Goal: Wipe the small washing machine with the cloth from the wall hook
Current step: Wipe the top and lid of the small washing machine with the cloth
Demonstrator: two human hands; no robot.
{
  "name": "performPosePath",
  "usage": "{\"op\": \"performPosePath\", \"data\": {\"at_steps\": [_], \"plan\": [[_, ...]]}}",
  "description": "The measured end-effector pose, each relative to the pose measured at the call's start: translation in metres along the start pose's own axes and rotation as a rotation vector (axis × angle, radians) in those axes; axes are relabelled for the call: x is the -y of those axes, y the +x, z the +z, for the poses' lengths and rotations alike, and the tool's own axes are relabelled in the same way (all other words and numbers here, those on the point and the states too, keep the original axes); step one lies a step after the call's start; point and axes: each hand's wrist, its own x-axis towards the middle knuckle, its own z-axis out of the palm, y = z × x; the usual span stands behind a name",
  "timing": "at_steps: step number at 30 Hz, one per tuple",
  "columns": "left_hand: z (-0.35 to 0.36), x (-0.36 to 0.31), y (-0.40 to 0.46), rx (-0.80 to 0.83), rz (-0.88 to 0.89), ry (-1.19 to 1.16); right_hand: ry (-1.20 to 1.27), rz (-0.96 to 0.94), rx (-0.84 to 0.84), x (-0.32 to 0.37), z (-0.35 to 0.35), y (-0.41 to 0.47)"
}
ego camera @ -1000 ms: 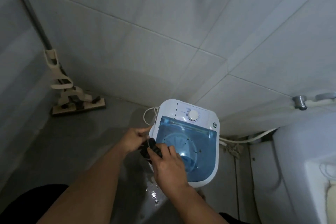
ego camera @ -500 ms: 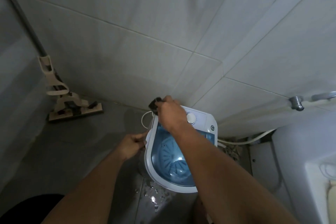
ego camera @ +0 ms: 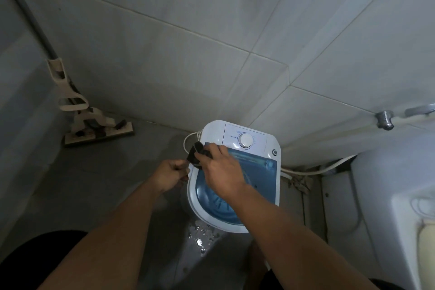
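Note:
A small white washing machine (ego camera: 249,133) with a translucent blue lid and a round white dial stands on the floor against the tiled wall. My right hand (ego camera: 221,172) presses a dark cloth (ego camera: 196,154) onto the machine's upper left rim. My left hand (ego camera: 170,174) is curled against the machine's left edge, just below the cloth, and seems to grip the rim there. The cloth is partly hidden under my right fingers.
A beige flat mop (ego camera: 94,128) leans in the left corner. A white cord loops behind the machine and a hose (ego camera: 313,170) runs right. A white toilet (ego camera: 388,195) and a metal valve (ego camera: 384,120) are at right. Water drops lie on the floor.
My right hand swept the cloth from the machine's left side up to the back corner, and has now drawn it down onto the upper left rim. My left hand stayed at the left edge.

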Motion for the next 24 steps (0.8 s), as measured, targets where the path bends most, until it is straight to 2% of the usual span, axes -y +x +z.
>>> {"op": "performPosePath", "data": {"at_steps": [4,9,11,14,16,18,21,24], "plan": [[0.001,-0.002,0.000,0.014,0.000,-0.056,0.034,-0.117,0.011,0.014,0.008,-0.041],[0.002,-0.003,-0.003,0.003,-0.009,0.010,0.072,-0.428,0.155,0.024,0.003,-0.092],[0.001,-0.002,-0.002,0.011,-0.015,0.000,0.198,-0.324,0.075,0.014,-0.009,-0.084],[0.002,-0.003,-0.003,0.003,0.000,-0.017,0.277,0.039,-0.188,-0.017,-0.026,-0.043],[0.004,-0.006,-0.007,-0.009,0.005,-0.014,0.230,0.190,-0.231,-0.034,-0.025,-0.019],[0.005,-0.009,-0.010,0.001,0.008,-0.032,0.169,0.250,-0.190,-0.037,-0.011,-0.011],[0.005,-0.008,-0.010,0.008,0.002,-0.036,0.119,0.202,-0.161,-0.028,0.012,-0.032],[0.003,-0.004,-0.005,0.003,-0.002,-0.016,0.092,-0.115,-0.093,-0.025,0.018,-0.074]]}}
